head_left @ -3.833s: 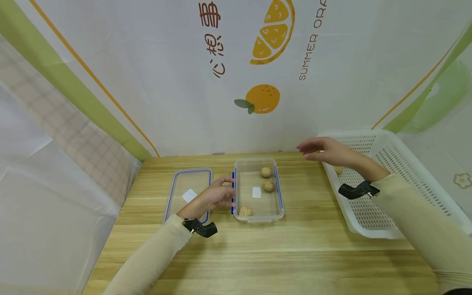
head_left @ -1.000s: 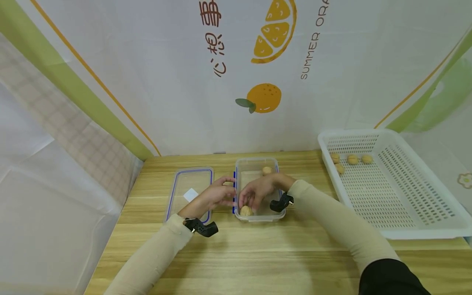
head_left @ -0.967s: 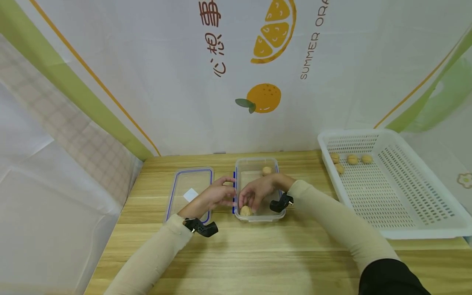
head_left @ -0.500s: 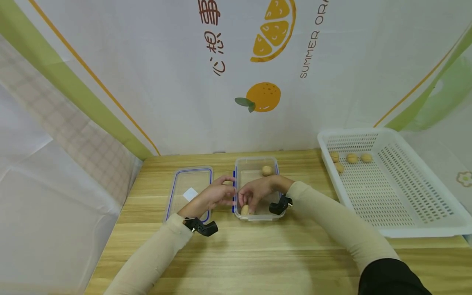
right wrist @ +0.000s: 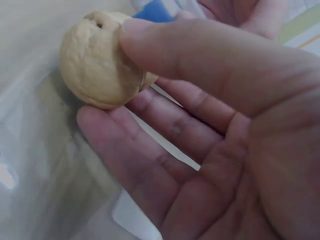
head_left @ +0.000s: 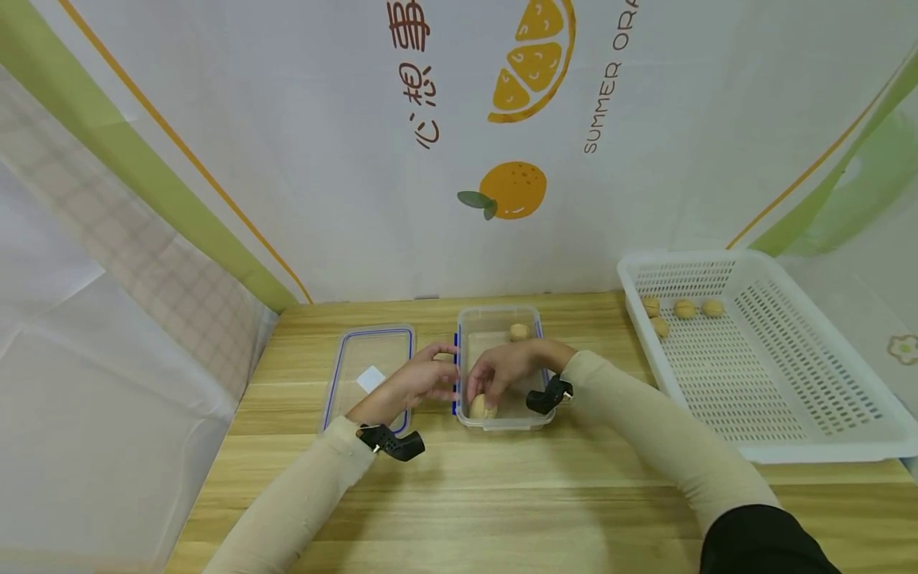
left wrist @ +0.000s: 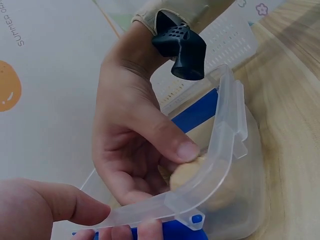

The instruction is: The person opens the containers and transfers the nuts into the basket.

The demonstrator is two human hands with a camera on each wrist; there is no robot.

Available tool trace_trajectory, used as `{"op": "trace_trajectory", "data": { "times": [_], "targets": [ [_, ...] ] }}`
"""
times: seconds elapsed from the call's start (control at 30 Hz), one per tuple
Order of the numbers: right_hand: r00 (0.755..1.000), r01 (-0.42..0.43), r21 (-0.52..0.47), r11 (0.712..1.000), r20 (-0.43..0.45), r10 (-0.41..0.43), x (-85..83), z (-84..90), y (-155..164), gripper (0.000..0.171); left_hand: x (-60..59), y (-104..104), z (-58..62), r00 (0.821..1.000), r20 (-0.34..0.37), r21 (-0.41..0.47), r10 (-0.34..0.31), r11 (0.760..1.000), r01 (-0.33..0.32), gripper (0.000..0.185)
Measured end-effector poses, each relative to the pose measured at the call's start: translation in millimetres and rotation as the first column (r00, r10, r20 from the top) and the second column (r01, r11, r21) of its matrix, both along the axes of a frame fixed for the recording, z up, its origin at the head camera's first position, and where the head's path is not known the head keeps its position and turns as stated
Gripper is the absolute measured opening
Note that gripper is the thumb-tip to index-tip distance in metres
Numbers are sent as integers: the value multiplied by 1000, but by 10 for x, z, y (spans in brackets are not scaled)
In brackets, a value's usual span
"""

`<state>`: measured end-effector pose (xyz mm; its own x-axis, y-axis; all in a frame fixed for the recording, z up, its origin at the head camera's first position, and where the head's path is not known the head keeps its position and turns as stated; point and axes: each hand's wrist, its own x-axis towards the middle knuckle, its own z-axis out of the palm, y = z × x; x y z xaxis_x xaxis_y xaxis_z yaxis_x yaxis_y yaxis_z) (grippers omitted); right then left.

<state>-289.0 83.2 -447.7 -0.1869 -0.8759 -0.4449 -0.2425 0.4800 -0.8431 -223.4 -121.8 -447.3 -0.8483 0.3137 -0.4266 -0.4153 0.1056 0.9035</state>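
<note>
A clear plastic container (head_left: 505, 425) with a blue-edged rim stands mid-table. My right hand (head_left: 504, 371) reaches into it and pinches a walnut (head_left: 484, 407) near its front left corner. Up close in the right wrist view, thumb and fingertips grip this walnut (right wrist: 100, 62). Another walnut (head_left: 519, 332) lies at the container's back right; my right hand covers part of the interior. My left hand (head_left: 423, 375) holds the container's left side, its thumb (left wrist: 82, 205) and fingertips by the rim and the blue latch (left wrist: 172, 232).
A clear lid (head_left: 358, 343) with a blue seal lies flat left of the container, partly under my left arm. To the right stands a white perforated basket (head_left: 760, 383) with several walnuts (head_left: 684, 308) at its back left. A printed cloth (head_left: 358, 239) hangs behind the table.
My right hand has come from the basket into the container. Over the last second it has closed on the front walnut and shifted it slightly. The left hand stays put.
</note>
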Motion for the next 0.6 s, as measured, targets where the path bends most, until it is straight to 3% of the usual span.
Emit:
{"op": "trace_trajectory", "data": {
  "times": [0.2, 0.6],
  "targets": [
    [995, 84, -46, 995, -58, -87, -45, 132, 156, 30, 1, 4, 14, 1000, 4, 3, 7, 1000, -7, 57],
    [970, 239, -156, 958, -4, -243, -162, 447, 524, 35, 4, 5, 7, 1000, 6, -1, 10, 1000, -10, 57]
  ]
}}
